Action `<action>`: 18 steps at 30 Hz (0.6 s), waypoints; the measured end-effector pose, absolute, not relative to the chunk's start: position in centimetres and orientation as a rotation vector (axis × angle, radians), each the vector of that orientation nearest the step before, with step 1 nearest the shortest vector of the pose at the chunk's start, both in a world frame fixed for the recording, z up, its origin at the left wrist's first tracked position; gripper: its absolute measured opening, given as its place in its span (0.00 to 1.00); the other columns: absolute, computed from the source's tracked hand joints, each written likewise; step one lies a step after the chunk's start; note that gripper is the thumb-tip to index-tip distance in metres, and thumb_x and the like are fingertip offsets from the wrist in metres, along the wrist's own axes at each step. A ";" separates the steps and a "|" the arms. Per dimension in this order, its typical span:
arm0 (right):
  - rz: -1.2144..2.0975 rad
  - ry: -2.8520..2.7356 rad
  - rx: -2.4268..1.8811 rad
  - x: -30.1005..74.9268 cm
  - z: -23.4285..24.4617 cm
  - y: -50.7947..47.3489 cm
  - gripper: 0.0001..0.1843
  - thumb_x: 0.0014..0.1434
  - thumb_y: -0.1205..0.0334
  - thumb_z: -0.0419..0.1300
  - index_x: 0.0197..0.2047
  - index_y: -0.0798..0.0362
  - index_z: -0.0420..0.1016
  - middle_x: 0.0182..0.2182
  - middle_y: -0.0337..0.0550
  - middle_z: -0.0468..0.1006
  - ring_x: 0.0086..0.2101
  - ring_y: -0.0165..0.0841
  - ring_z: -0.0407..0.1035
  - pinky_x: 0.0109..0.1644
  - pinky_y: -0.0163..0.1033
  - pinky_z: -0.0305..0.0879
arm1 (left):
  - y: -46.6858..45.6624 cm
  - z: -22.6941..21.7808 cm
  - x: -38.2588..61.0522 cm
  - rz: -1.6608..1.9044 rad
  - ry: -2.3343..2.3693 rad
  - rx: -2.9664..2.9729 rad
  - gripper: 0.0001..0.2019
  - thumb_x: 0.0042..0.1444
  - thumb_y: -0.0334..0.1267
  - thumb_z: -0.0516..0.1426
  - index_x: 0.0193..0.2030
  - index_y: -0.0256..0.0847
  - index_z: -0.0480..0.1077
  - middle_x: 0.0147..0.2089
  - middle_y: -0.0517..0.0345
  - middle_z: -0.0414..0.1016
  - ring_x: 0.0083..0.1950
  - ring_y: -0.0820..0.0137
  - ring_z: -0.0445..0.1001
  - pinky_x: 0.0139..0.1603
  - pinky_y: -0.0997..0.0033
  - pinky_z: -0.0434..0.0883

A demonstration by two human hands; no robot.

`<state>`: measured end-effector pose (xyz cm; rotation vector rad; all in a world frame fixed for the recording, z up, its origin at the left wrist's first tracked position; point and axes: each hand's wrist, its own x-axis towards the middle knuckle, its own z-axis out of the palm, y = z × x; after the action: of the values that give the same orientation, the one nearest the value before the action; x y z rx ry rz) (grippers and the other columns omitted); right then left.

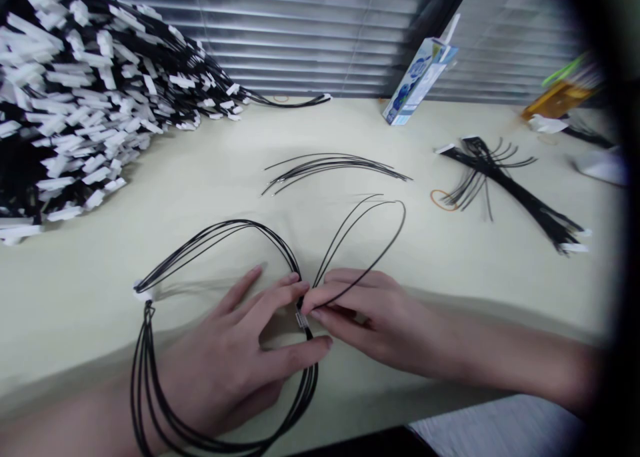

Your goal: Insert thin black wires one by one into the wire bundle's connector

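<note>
connector: small pale connector [301,320] sat right between the two hands, near the front edge of the counter [200,177]
thin wire: a thin wire [395,234] ran from that spot up and away in a narrow loop, curving back toward the fingers
right hand: right hand [370,317] had its thumb and forefinger pinched shut on the thin wire, right next to the connector
left hand: left hand [245,357] lay mostly flat with fingers spread, forefinger above the connector and thumb below it. Honestly couldn't tell if it was actually gripping or just steadying things
wire loop: a bigger wire loop [225,227] of several black strands swept from the connector around to a white tag [143,289] and down around the left forearm
how far along: my read, early days. One bundle [510,190] lay gathered on the right with an orange rubber band [443,200] beside it, so that much looked done
left to go: a few loose wires [330,164] lay fanned out mid-counter, well apart from the hands, and a huge pile [75,90] of black wires with white tags filled the left side, looking untouched
background: a blue and white carton [417,80] leaned by the closed blinds [300,30] at the back
</note>
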<state>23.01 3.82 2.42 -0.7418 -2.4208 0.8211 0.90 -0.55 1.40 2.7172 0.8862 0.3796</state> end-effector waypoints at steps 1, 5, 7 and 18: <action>0.808 -2.421 -0.745 23.0 2.4 3.8 0.08 0.60 0.65 0.54 0.41 0.53 0.73 0.38 0.34 0.75 0.40 0.15 0.69 0.46 0.20 0.64 | -0.5 1.4 0.9 0.377 0.879 2.719 0.25 0.54 0.28 0.53 0.57 0.54 0.64 0.65 0.52 0.56 0.69 0.62 0.49 0.68 0.43 0.47; 0.801 -2.424 -0.727 23.1 2.2 3.9 0.07 0.60 0.64 0.54 0.40 0.54 0.72 0.38 0.33 0.75 0.40 0.14 0.68 0.46 0.18 0.63 | -0.6 1.4 0.9 0.371 0.898 2.720 0.24 0.56 0.29 0.51 0.58 0.56 0.64 0.64 0.51 0.57 0.69 0.63 0.49 0.68 0.45 0.48; 0.783 -2.439 -0.703 23.1 2.2 3.9 0.07 0.60 0.64 0.54 0.40 0.54 0.72 0.37 0.33 0.74 0.40 0.14 0.68 0.46 0.19 0.63 | -0.6 1.4 0.9 0.368 0.904 2.721 0.23 0.56 0.30 0.51 0.58 0.56 0.64 0.64 0.51 0.57 0.69 0.63 0.49 0.68 0.45 0.48; 0.614 -2.487 -0.613 23.0 1.6 3.9 0.08 0.61 0.65 0.53 0.41 0.56 0.71 0.37 0.38 0.74 0.40 0.20 0.67 0.45 0.25 0.65 | -0.6 1.4 0.9 0.349 0.883 2.722 0.23 0.56 0.30 0.53 0.57 0.54 0.64 0.64 0.49 0.55 0.69 0.62 0.48 0.68 0.43 0.46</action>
<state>22.96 3.91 1.60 -0.6131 -2.4873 0.6138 0.91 -0.55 1.44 2.7217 0.8829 0.3492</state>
